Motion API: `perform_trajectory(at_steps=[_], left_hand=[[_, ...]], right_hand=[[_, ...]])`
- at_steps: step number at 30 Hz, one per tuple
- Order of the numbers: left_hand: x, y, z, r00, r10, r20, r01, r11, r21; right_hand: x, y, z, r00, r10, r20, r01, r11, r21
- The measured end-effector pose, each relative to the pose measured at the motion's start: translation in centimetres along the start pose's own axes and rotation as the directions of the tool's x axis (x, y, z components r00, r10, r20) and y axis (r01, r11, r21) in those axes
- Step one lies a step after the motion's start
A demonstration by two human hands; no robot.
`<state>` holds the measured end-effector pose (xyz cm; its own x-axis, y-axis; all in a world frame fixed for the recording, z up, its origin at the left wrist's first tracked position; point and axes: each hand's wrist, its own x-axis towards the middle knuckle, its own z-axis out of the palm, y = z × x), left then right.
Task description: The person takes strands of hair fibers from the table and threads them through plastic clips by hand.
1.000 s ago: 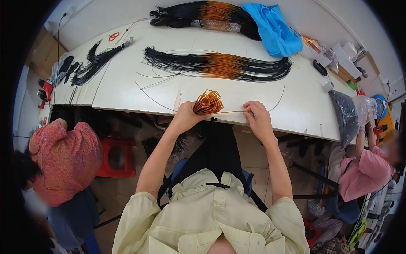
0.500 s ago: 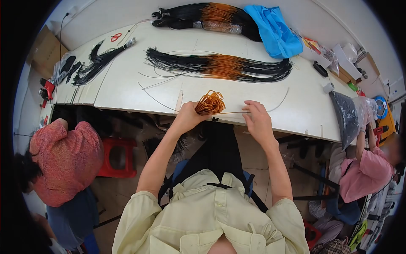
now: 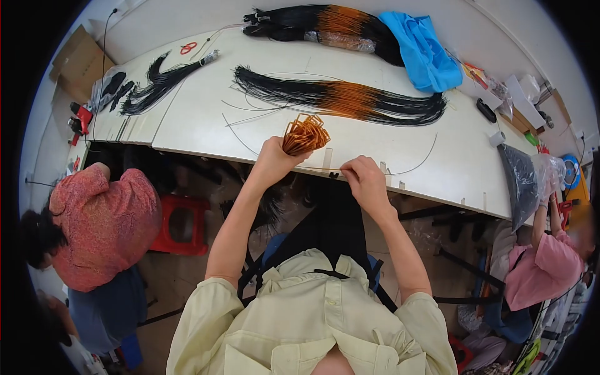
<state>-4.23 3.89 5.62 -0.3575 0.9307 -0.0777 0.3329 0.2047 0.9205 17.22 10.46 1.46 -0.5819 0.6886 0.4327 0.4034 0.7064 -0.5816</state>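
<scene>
My left hand (image 3: pixel 275 164) is closed around a bunch of orange wires (image 3: pixel 305 135) whose bent, squarish loops fan out above the fist. Pinched at the fingertips of my right hand (image 3: pixel 366 181) is a single thin wire, orange in the middle, running between both hands along the table's front edge. Its dark ends curve out over the tabletop on either side. A small black fitting (image 3: pixel 334 175) sits at the table edge between my hands. Beyond them lies a loose bundle of long black wires with an orange middle (image 3: pixel 347 100).
On the white table (image 3: pixel 200 134) lie a tied black bundle (image 3: pixel 164 80), red scissors (image 3: pixel 188 48), a larger wire bundle (image 3: pixel 347 22) and a blue cloth bag (image 3: pixel 422 53). One person (image 3: pixel 106 219) sits at left near a red stool (image 3: pixel 181 247), another (image 3: pixel 544 269) at right.
My right hand has moved left, closer to my left hand, and its fingers have closed on the wire. My left hand and the orange bunch have tilted slightly. The view has shifted a little.
</scene>
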Motion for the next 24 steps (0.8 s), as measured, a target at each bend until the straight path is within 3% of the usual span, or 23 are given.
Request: perform_trajectory(at_steps=[4, 9, 14, 19, 24], left_hand=[[-0.2, -0.6, 1.1, 0.990, 0.106, 0.096, -0.120, 0.982, 0.148], [-0.1, -1.4, 2.4, 0.965, 0.128, 0.230, -0.163, 0.977, 0.140], [0.1, -1.9, 2.5, 0.974, 0.042, 0.224, -0.079, 0.984, 0.162], [-0.2, -1.8, 2.5, 0.969, 0.114, 0.221, -0.140, 0.985, 0.103], [-0.3, -1.9, 2.6, 0.975, 0.099, 0.200, -0.127, 0.983, 0.133]], right_hand=[[-0.2, -0.1, 0.0, 1.000, -0.006, -0.003, 0.006, 1.000, 0.011], [-0.5, -0.1, 0.1, 1.000, 0.009, -0.012, -0.009, 1.000, 0.008], [-0.7, -0.2, 0.1, 1.000, 0.013, 0.006, -0.014, 1.000, 0.003], [-0.8, 0.0, -1.8, 0.989, 0.102, -0.104, -0.092, 0.991, 0.097], [-2.4, 1.4, -3.6, 0.972, 0.204, -0.119, -0.203, 0.979, 0.022]])
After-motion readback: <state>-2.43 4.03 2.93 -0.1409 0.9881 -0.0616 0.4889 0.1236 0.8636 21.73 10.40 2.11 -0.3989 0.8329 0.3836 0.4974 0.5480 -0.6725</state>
